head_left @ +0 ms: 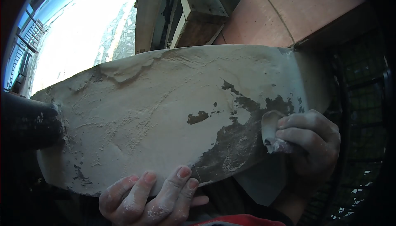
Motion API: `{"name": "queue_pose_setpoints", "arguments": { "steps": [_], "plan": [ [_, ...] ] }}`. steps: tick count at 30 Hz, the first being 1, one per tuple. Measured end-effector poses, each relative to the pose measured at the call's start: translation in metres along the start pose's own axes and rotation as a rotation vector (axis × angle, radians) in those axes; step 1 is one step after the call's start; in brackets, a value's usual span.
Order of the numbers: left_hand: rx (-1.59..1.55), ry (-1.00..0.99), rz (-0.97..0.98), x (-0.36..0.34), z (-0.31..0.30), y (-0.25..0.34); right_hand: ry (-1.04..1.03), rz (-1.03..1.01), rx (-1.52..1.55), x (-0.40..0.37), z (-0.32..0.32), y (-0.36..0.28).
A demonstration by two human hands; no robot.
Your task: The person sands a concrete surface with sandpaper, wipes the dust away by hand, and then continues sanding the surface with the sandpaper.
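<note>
A pale, putty-coated slab [144, 98] spans the view, with rough ridges on its left part and dark bare patches on its right. My right hand [315, 137] is closed round a folded pale sheet [270, 123], perhaps sandpaper, held against the slab's right end beside the dark patch. White paste or dust clings to the sheet's lower edge. My left hand [152, 199] grips the slab's near edge, its fingers bent over the top and what looks like the thumb lower down. White dust covers both hands.
A dark round post [31, 121] meets the slab's left end. Beyond the far edge stand wooden boards [202, 15] and pink tiles [297, 7]. Dark metal bars [365, 85] run along the right. Bright paved ground [119, 32] shows at the upper left.
</note>
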State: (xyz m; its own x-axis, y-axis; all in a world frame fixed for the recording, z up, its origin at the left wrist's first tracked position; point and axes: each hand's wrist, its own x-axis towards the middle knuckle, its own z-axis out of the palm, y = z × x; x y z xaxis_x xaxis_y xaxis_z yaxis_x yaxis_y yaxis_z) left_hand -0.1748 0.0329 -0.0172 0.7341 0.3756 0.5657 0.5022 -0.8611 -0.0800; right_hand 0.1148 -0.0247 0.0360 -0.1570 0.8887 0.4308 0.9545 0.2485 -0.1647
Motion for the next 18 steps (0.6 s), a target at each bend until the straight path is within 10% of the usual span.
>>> {"name": "queue_pose_setpoints", "arguments": {
  "steps": [5,10,18],
  "plan": [
    [0.024,0.054,0.010,-0.001,0.006,0.000,0.087,0.254,-0.022,0.002,0.003,-0.011],
    [0.025,0.036,0.022,0.000,0.004,0.000,-0.223,-0.094,-0.232,0.005,-0.015,0.016],
    [0.038,0.054,0.028,-0.002,0.007,-0.001,-0.189,0.096,-0.032,0.011,-0.008,0.002]
  ]
}}
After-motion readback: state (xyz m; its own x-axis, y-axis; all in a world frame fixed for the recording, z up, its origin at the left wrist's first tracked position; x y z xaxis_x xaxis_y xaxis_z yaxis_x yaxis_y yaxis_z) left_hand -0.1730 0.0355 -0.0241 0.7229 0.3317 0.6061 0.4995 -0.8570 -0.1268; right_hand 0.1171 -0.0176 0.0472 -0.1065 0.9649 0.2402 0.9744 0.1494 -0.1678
